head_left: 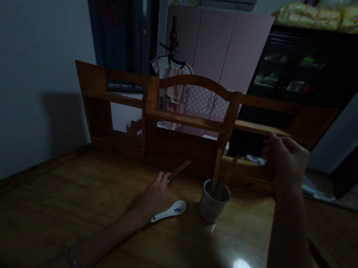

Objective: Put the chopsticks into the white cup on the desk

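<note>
My left hand (154,194) rests on the wooden table (55,210) and grips brown chopsticks (180,169) that point up and to the right. A white ceramic spoon (170,211) with a blue mark lies just right of that hand. A white cup (211,204) stands beside the spoon with several brown chopsticks (221,175) upright in it. My right hand (284,156) hovers above and to the right of the cup, fingers loosely curled; nothing shows in it.
A wooden shelf unit (184,119) runs along the back of the table. Behind it hang clothes on a stand (172,77), with pink wardrobe doors (231,44) and a dark glass cabinet (304,67). A bare wall (19,62) is on the left.
</note>
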{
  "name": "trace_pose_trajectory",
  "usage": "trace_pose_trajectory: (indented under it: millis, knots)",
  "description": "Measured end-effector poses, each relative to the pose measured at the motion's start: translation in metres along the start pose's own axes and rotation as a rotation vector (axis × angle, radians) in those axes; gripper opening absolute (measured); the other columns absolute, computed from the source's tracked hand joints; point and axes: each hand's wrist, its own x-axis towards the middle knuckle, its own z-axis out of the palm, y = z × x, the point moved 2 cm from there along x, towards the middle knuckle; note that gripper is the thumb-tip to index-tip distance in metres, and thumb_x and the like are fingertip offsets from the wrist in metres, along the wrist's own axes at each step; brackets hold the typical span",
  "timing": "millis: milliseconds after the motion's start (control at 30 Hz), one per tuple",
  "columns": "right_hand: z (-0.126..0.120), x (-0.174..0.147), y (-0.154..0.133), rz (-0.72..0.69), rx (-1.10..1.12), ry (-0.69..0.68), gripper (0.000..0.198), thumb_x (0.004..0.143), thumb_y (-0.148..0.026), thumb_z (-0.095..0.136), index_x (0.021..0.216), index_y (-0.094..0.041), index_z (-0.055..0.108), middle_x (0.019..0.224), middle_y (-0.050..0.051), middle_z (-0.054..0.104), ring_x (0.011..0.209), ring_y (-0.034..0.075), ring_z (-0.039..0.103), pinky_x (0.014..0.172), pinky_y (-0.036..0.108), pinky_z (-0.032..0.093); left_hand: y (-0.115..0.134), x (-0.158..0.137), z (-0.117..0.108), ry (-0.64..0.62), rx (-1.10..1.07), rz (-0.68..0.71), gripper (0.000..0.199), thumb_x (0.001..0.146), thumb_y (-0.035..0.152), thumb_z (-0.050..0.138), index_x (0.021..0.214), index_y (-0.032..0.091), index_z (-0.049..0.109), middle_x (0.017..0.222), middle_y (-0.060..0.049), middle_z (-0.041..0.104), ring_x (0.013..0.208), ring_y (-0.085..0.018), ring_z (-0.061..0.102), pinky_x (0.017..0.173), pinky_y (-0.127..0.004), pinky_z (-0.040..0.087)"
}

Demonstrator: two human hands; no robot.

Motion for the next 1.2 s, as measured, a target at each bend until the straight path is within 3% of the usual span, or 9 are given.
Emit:
trace_pose_trajectory:
  millis: [200, 400, 633, 733, 967, 1200]
  knots:
    - [0.005, 0.000, -0.003, -0.002, 0.009, -0.057, 0.029, 0.082, -0.039, 0.062, 0.071, -0.013, 0.067, 0.050, 0.000, 0.057, 0.041, 0.010, 0.050, 0.040, 0.020, 0.039, -0.002, 0.004, 0.006, 0.169, -0.104, 0.065, 0.032, 0.098, 0.017, 0.030, 0.127, 0.016, 0.044, 0.113, -0.011, 0.058, 0.108, -0.022, 0.056, 0.091, -0.037, 0.048]
    - [0.005, -0.004, -0.008, -0.002, 0.001, -0.109, 0.028, 0.083, -0.039, 0.063, 0.071, -0.014, 0.067, 0.051, 0.000, 0.057, 0.042, 0.010, 0.051, 0.041, 0.020, 0.038, 0.006, -0.001, -0.002, 0.195, -0.055, 0.011, 0.034, 0.100, 0.023, 0.032, 0.132, 0.020, 0.042, 0.123, -0.011, 0.056, 0.099, -0.020, 0.063, 0.076, -0.028, 0.051]
    - [0.013, -0.008, -0.013, 0.104, 0.112, -0.388, 0.031, 0.083, -0.043, 0.062, 0.075, -0.014, 0.067, 0.052, -0.001, 0.057, 0.046, 0.010, 0.052, 0.047, 0.020, 0.042, 0.017, -0.006, -0.017, 0.165, -0.004, 0.034, 0.038, 0.100, 0.023, 0.032, 0.137, 0.029, 0.039, 0.118, -0.007, 0.058, 0.090, -0.017, 0.065, 0.064, -0.020, 0.048]
    - [0.018, -0.010, -0.017, 0.129, 0.151, -0.477, 0.032, 0.083, -0.044, 0.063, 0.074, -0.014, 0.067, 0.053, -0.001, 0.057, 0.046, 0.010, 0.053, 0.047, 0.020, 0.043, 0.020, -0.006, -0.021, 0.167, -0.050, 0.049, 0.039, 0.100, 0.024, 0.031, 0.138, 0.028, 0.040, 0.116, -0.006, 0.057, 0.091, -0.016, 0.063, 0.070, -0.021, 0.049]
    - [0.021, -0.013, -0.021, 0.143, 0.144, -0.535, 0.035, 0.082, -0.048, 0.064, 0.074, -0.014, 0.068, 0.054, -0.001, 0.058, 0.047, 0.010, 0.054, 0.047, 0.020, 0.044, 0.020, -0.005, -0.020, 0.188, -0.123, 0.086, 0.035, 0.101, 0.026, 0.029, 0.131, 0.024, 0.047, 0.112, -0.006, 0.057, 0.095, -0.016, 0.062, 0.081, -0.025, 0.050]
    - [0.034, -0.026, -0.039, 0.077, 0.030, -0.801, 0.035, 0.080, -0.052, 0.064, 0.077, -0.017, 0.070, 0.063, 0.001, 0.065, 0.055, 0.011, 0.059, 0.052, 0.021, 0.047, 0.013, -0.011, -0.012, 0.180, -0.216, 0.119, 0.027, 0.101, 0.029, 0.032, 0.119, 0.021, 0.050, 0.107, -0.007, 0.066, 0.089, -0.017, 0.066, 0.073, -0.025, 0.052]
